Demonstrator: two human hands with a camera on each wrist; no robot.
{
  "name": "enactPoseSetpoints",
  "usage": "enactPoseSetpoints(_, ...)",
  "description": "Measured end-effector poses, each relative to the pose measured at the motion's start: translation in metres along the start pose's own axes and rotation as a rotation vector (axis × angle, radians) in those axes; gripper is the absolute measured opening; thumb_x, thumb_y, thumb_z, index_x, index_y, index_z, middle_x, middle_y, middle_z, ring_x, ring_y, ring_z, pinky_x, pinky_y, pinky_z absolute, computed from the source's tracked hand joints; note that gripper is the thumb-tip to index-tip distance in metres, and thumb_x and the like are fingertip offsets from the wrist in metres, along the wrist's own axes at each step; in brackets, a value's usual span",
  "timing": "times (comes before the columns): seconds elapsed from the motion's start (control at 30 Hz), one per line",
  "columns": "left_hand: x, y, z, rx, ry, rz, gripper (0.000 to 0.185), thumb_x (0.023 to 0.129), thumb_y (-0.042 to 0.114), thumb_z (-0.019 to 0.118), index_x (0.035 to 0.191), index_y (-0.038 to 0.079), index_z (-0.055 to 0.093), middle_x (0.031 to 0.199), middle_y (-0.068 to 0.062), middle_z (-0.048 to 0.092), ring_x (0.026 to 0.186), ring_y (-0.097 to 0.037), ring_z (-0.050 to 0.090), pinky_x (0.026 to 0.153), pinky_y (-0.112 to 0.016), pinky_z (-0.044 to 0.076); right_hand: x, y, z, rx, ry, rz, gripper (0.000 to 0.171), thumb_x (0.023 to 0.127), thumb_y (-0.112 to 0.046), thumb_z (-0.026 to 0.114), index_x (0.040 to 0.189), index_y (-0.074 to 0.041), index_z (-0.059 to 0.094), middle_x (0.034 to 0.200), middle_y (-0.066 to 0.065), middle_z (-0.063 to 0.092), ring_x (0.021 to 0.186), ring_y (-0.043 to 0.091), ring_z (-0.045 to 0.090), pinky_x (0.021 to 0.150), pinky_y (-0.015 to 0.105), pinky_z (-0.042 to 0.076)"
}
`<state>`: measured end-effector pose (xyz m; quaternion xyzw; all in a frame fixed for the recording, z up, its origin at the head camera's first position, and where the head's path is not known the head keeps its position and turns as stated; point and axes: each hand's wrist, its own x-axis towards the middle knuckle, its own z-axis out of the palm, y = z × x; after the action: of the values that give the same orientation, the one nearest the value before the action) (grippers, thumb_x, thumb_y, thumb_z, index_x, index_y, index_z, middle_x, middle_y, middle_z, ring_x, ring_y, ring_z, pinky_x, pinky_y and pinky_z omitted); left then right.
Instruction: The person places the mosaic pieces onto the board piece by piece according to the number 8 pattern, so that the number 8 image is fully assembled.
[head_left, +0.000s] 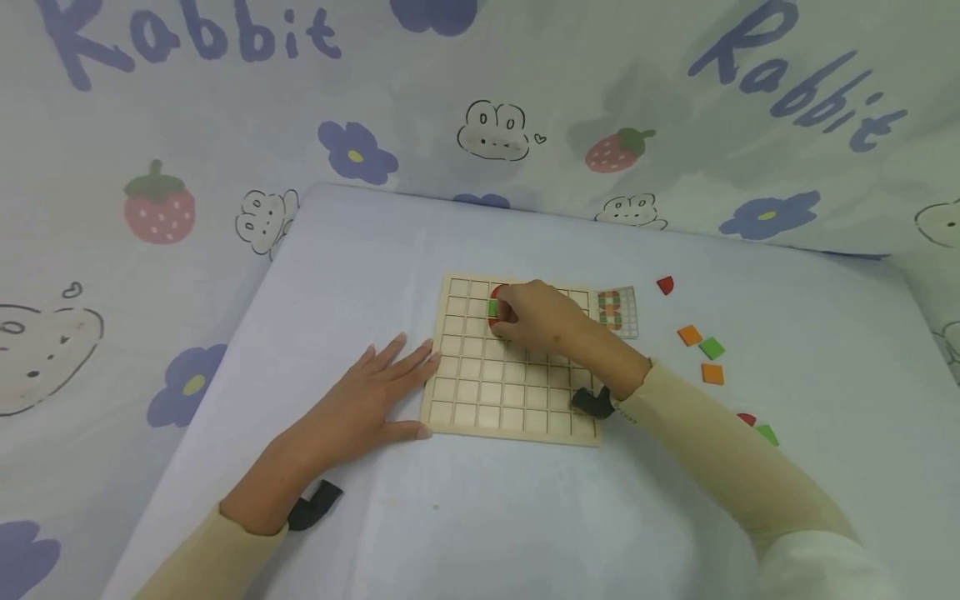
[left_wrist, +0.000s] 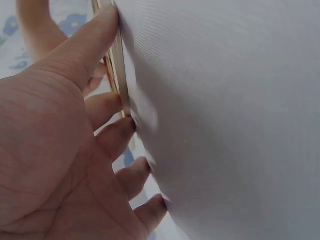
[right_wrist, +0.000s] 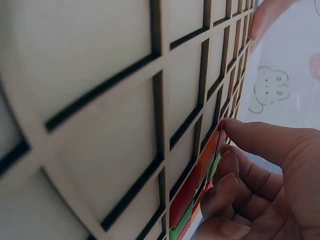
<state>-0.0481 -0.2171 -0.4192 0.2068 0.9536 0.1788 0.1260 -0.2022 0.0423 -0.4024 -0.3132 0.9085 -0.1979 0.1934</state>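
We wear long sleeves, plain beige, snug along forearms: left sleeve (head_left: pixel 213 557) toward half past seven in head view, right sleeve (head_left: pixel 712 442) toward four o'clock. Left cuff (head_left: pixel 253 530) and right cuff (head_left: pixel 639 385) plain-edged. Looser white fabric (head_left: pixel 821 567) around upper end of right sleeve, farther out at four. Left black piece (head_left: pixel 317 505), bent in shape, beside left cuff, seven o'clock; right black piece (head_left: pixel 592 403), also bent, beside right cuff, four o'clock. Our left hand (head_left: pixel 367 408) and right hand (head_left: pixel 543 318) bare.
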Motion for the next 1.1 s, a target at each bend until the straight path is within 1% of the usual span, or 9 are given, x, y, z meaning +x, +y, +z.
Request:
enactPoseSetpoints(0.1,0.002,0.001,0.0,0.01,-0.003,-0.005,0.095,0.089,0.047,0.082,0.165,0.015,0.035,0.172,-0.002,0.024,0.159,-0.038,0.011,0.125,-0.065,0.014,-0.004,0.002,-0.001,0.005,0.011,0.002,0.016,0.1,-0.027,0.072,0.096,-0.014,0.065,0.086,-0.002,0.066,0.074,0.016,0.058,0.066,0.032,0.051)
enactPoseSetpoints(0.2,0.002,0.002,0.001,0.034,-0.003,-0.007,0.095,0.088,0.048,0.082,0.165,0.015,0.036,0.172,-0.002,0.025,0.159,-0.038,0.013,0.125,-0.065,0.015,-0.012,0.005,-0.002,0.017,0.035,-0.014,0.016,0.101,-0.028,0.069,0.095,-0.014,0.064,0.083,-0.003,0.065,0.073,0.016,0.058,0.066,0.032,0.05)
enactPoseSetpoints(0.33,0.002,0.002,0.002,0.058,0.001,-0.002,0.095,0.088,0.05,0.082,0.164,0.015,0.037,0.171,-0.003,0.026,0.159,-0.039,0.015,0.124,-0.065,0.018,-0.032,0.012,-0.006,0.044,0.089,-0.045,0.016,0.101,-0.026,0.068,0.092,-0.013,0.066,0.078,-0.004,0.064,0.071,0.016,0.057,0.064,0.032,0.05)
enactPoseSetpoints(0.4,0.002,0.002,0.001,0.06,0.004,-0.001,0.095,0.088,0.05,0.082,0.164,0.014,0.037,0.171,-0.003,0.027,0.158,-0.039,0.015,0.124,-0.065,0.018,-0.044,0.017,-0.009,0.063,0.11,-0.041,0.015,0.101,-0.025,0.069,0.093,-0.012,0.068,0.077,-0.004,0.064,0.071,0.016,0.057,0.065,0.032,0.051)
enactPoseSetpoints(0.6,0.001,0.001,0.0,0.045,0.009,0.0,0.096,0.088,0.049,0.082,0.164,0.014,0.036,0.171,-0.003,0.026,0.159,-0.038,0.014,0.125,-0.064,0.017,-0.087,0.04,-0.018,0.108,0.15,0.05,0.013,0.102,-0.025,0.07,0.1,-0.012,0.07,0.079,-0.004,0.063,0.075,0.018,0.056,0.064,0.033,0.051)
enactPoseSetpoints(0.8,0.0,0.0,-0.001,0.022,0.008,0.001,0.095,0.089,0.048,0.082,0.164,0.014,0.035,0.171,-0.003,0.026,0.159,-0.038,0.013,0.125,-0.063,0.015,-0.127,0.073,-0.023,0.093,0.191,0.077,0.01,0.104,-0.018,0.067,0.104,-0.011,0.073,0.082,-0.003,0.064,0.076,0.017,0.055,0.064,0.032,0.05)
enactPoseSetpoints(0.9,0.0,0.0,-0.001,0.013,0.005,0.0,0.095,0.089,0.048,0.081,0.165,0.015,0.035,0.172,-0.002,0.025,0.159,-0.038,0.012,0.126,-0.063,0.014,-0.147,0.089,-0.027,0.091,0.182,0.131,0.015,0.105,-0.019,0.064,0.111,-0.009,0.073,0.084,0.0,0.065,0.066,0.016,0.057,0.061,0.032,0.051)
enactPoseSetpoints(1.03,0.0,0.0,-0.001,0.002,0.004,-0.001,0.095,0.089,0.048,0.081,0.165,0.015,0.034,0.172,-0.002,0.024,0.159,-0.038,0.011,0.126,-0.062,0.013,-0.174,0.108,-0.032,0.101,0.177,0.208,0.026,0.108,-0.025,0.061,0.119,-0.005,0.072,0.091,0.003,0.068,0.071,0.019,0.061,0.062,0.032,0.055)
enactPoseSetpoints(1.1,0.001,0.0,-0.001,-0.001,0.004,0.001,0.095,0.089,0.048,0.081,0.165,0.016,0.034,0.172,-0.001,0.024,0.159,-0.037,0.011,0.126,-0.062,0.013,-0.189,0.118,-0.033,0.092,0.184,0.235,0.028,0.108,-0.028,0.059,0.12,-0.006,0.072,0.096,0.002,0.07,0.084,0.021,0.062,0.067,0.031,0.056)
